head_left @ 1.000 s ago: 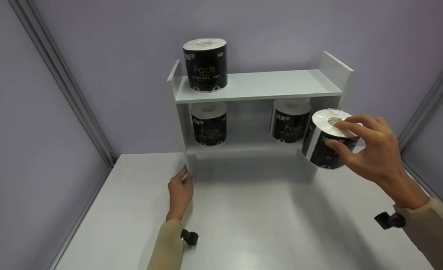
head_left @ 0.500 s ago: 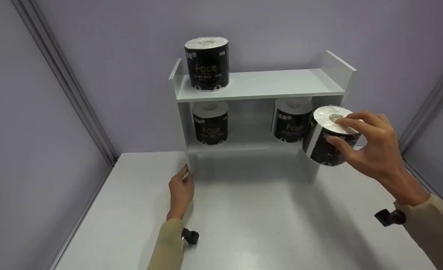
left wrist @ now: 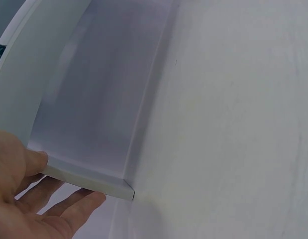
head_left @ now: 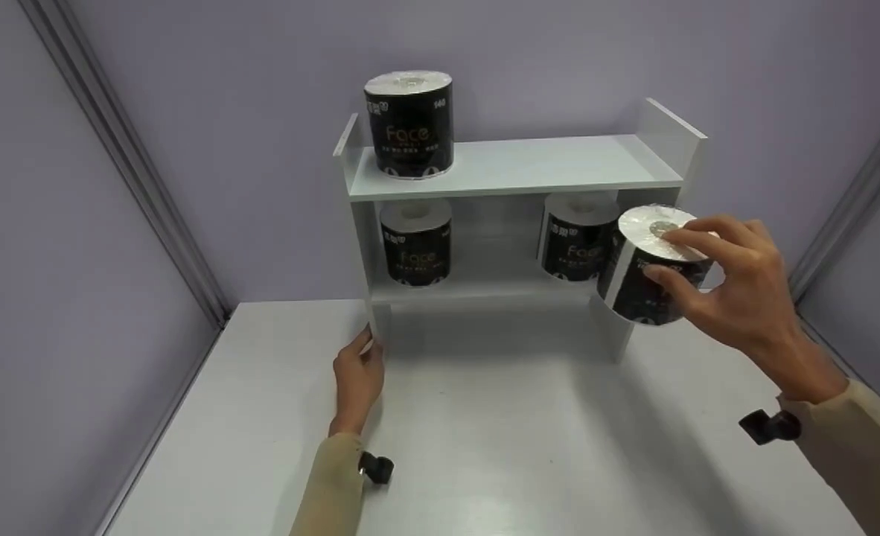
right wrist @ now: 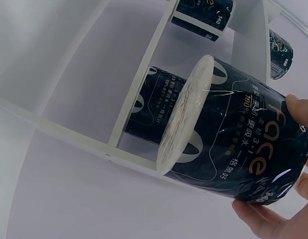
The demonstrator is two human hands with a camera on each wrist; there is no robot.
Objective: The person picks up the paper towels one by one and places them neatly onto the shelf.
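My right hand grips a black-wrapped toilet paper roll, thumb at its side and fingers over its top end. The roll is tilted, in front of the right side of a white two-tier shelf. In the right wrist view the roll shows "Face" lettering. Low on the shelf's left side panel, my left hand pinches the board's edge, thumb on the inner face and fingers on the outer.
One similar roll stands on the top tier at the left. On the lower tier stand a left roll and a right roll. The shelf rests on a white table, against a pale wall.
The right hand has raised the toilet paper roll slightly. My left hand stays at the shelf's side panel, and the standing rolls keep their places.
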